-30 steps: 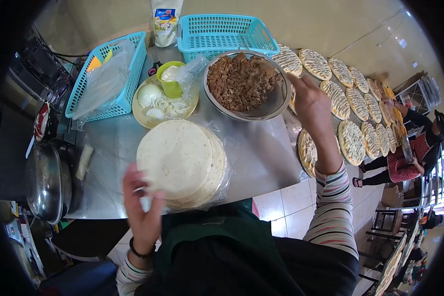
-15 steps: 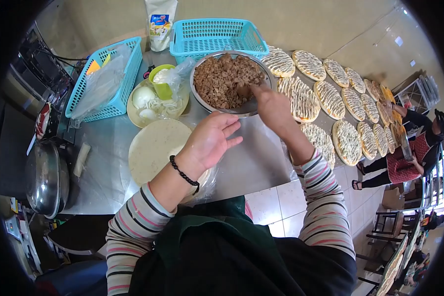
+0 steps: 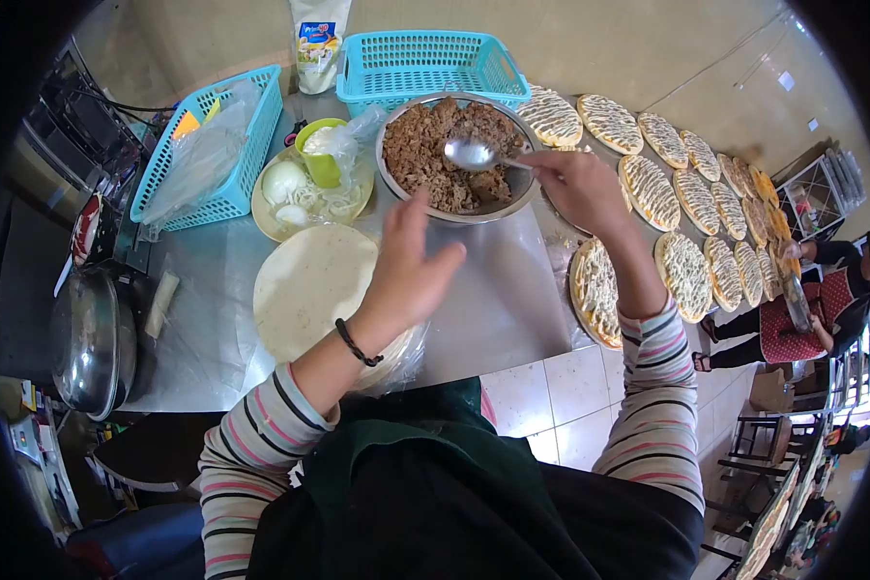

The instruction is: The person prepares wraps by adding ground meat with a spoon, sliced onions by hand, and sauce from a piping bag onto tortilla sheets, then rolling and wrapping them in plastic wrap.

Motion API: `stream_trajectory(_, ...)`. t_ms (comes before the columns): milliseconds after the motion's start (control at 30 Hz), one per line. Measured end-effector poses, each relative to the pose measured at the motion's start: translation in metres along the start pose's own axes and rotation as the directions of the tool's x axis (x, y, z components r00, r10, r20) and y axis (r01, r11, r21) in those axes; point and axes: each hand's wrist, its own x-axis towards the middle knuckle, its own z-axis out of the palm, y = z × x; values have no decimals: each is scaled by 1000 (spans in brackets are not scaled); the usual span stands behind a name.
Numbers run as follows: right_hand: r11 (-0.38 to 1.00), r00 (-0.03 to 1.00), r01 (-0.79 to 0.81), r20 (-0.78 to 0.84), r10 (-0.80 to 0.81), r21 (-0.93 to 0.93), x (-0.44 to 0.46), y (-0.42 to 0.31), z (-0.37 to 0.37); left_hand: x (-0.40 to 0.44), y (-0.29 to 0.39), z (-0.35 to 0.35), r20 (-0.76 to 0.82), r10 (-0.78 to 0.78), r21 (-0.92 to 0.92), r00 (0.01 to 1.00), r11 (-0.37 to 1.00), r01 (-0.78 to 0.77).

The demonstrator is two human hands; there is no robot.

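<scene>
My right hand (image 3: 585,193) grips the handle of a metal spoon (image 3: 471,154), its bowl shiny and free of food, over the right part of a steel bowl (image 3: 462,218). Cooked ground meat (image 3: 425,145) fills most of that bowl, with bare metal at its lower right. My left hand (image 3: 408,266), slightly blurred, hovers palm inward below the bowl, fingers apart and holding nothing. Beneath and beside the left hand lies a stack of flat tortillas (image 3: 304,285) on clear plastic.
A plate (image 3: 263,215) behind the tortillas holds onions and a green cup (image 3: 324,171). Two blue baskets (image 3: 435,89) (image 3: 227,198) stand behind. Sauce-striped flatbreads (image 3: 651,191) cover the right side. A steel pot (image 3: 87,338) sits left. A person (image 3: 802,309) stands far right.
The spoon has come up out of the meat, and my right hand has moved right and slightly down. My left hand has turned and shifted left, away from the bowl's rim.
</scene>
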Motion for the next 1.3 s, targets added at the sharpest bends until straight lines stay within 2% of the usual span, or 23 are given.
stream_trajectory(33, 999, 996, 54, 65, -53, -3, 2, 4, 7, -1, -6, 0, 1, -1, 3, 1000, 1000, 1)
stream_trajectory(67, 999, 997, 53, 65, -53, 0, 5, 3, 12, 1, 4, -6, 121, 162, 433, 979, 879, -199)
stream_trajectory(100, 997, 992, 49, 118, -42, -57, 9, -1, 19, 3, 8, -10, 295, 249, 742, 922, 548, -386)
stream_trajectory(133, 992, 985, 51, 170, -31, -115, 14, -3, 24, 5, 7, -10, 294, 247, 744, 923, 547, -383)
stream_trajectory(200, 988, 983, 35, 186, -6, -151, 23, -2, 33, 8, 5, -9, 411, -17, 791, 911, 503, -347)
stream_trajectory(300, 978, 983, 23, 185, 15, -205, 29, -2, 31, 10, 10, -9, 434, -73, 790, 898, 510, -341)
stream_trajectory(367, 975, 986, 29, 169, 9, -222, 30, -2, 22, 8, 7, -9, 438, -64, 792, 897, 500, -351)
stream_trajectory(433, 985, 996, 33, 92, -18, -168, 28, -3, 8, 9, 4, -10, 442, -54, 792, 895, 492, -362)
stream_trajectory(500, 993, 995, 48, 88, -38, -106, 21, -19, 5, 6, 2, -11, 449, -23, 780, 893, 499, -379)
stream_trajectory(567, 969, 978, 179, 135, -157, -171, 17, -28, 20, 8, 7, -12, 468, -63, 778, 881, 502, -378)
stream_trajectory(600, 963, 980, 150, 164, -114, -224, 21, -27, 28, 9, 9, -13, 480, -102, 780, 871, 504, -371)
stream_trajectory(733, 941, 983, 151, 142, -113, -301, 27, -14, 15, 7, 6, -14, 478, -83, 781, 874, 495, -380)
stream_trajectory(800, 936, 993, 115, 62, -99, -334, 26, -6, 3, 8, 5, -15, 490, -97, 753, 866, 548, -365)
stream_trajectory(900, 928, 999, 48, -3, -53, -369, 26, 2, -3, 9, 0, -19, 517, -83, 736, 852, 551, -393)
stream_trajectory(1000, 938, 987, 157, 73, -141, -309, 21, 12, 37, 8, -5, -21, 535, -83, 697, 841, 605, -384)
stream_trajectory(1033, 938, 988, 92, 150, -43, -333, 27, 10, 49, 10, -8, -21, 539, -95, 706, 837, 593, -387)
stream_trajectory(1100, 919, 977, 145, 201, -74, -367, 34, -2, 50, 10, -8, -19, 546, -107, 719, 831, 569, -398)
stream_trajectory(1200, 955, 973, 15, 222, 53, -295, 39, -17, 20, 12, -1, -22, 569, -140, 716, 810, 569, -404)
stream_trajectory(1300, 957, 988, -17, 145, 61, -291, 41, -23, -4, 16, -3, -26, 591, -123, 691, 797, 587, -422)
